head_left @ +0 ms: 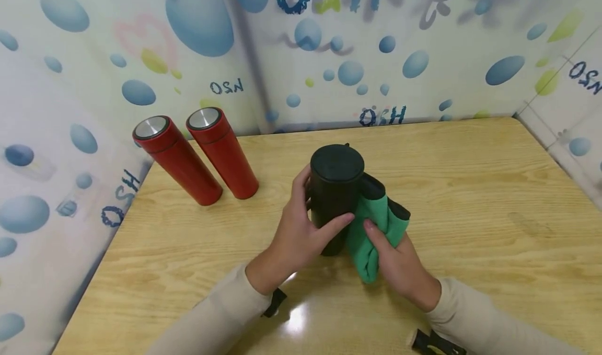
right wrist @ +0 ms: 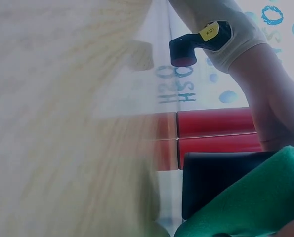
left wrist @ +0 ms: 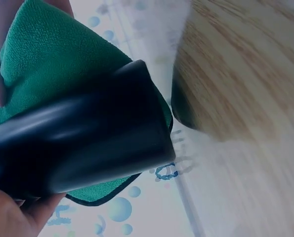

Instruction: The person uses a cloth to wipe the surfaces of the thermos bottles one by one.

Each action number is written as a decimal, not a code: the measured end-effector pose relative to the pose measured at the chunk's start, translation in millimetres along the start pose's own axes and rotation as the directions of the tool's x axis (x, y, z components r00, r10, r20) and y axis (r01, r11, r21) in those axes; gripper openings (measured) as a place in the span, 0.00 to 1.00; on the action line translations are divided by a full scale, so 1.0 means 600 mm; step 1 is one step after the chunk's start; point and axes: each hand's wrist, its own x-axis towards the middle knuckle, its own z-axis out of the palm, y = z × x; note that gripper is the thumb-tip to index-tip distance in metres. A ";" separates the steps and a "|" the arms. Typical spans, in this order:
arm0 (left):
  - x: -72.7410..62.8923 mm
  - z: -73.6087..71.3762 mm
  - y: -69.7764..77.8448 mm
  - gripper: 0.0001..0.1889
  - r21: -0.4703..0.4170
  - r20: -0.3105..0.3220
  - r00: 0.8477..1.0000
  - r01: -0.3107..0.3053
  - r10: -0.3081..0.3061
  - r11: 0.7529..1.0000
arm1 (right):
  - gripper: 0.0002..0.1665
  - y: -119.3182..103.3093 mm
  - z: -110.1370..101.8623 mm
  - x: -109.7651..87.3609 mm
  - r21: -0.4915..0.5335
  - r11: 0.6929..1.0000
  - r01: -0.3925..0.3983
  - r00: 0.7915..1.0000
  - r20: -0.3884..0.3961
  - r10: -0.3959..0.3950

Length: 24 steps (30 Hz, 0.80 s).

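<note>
My left hand [head_left: 298,235] grips a black bottle [head_left: 334,198] round its side, thumb across the front. The bottle is upright, its flat dark lid on top, and a narrow gap shows between its base and the tabletop in the wrist views. A folded green cloth [head_left: 364,258] with black edging is held in my right hand [head_left: 400,263], thumb over the front, against the bottle's right side. In the left wrist view the cloth [left wrist: 63,52] spreads behind the bottle [left wrist: 92,138]. My left fingers behind the bottle are partly hidden.
Two red bottles [head_left: 181,161] with silver-topped lids stand side by side at the back left of the wooden table [head_left: 470,198]. A patterned wall covering [head_left: 277,72] rises behind the table and along its left side. Each sleeved wrist wears a black camera mount [head_left: 435,343].
</note>
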 end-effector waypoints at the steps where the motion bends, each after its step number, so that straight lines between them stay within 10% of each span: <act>1: -0.001 0.000 0.001 0.51 -0.007 -0.009 1.000 -0.001 0.001 1.000 | 0.18 0.000 0.000 -0.001 -0.002 1.000 -0.005 1.000 0.000 0.005; 14: -0.003 -0.004 0.008 0.47 0.005 -0.054 0.996 0.065 -0.064 0.998 | 0.20 0.002 0.006 -0.008 0.057 0.989 0.134 0.988 -0.087 -0.129; 24: -0.003 -0.005 0.013 0.48 0.007 -0.064 0.998 0.022 -0.021 1.000 | 0.35 0.007 0.005 -0.011 0.166 0.865 0.473 0.880 -0.145 -0.453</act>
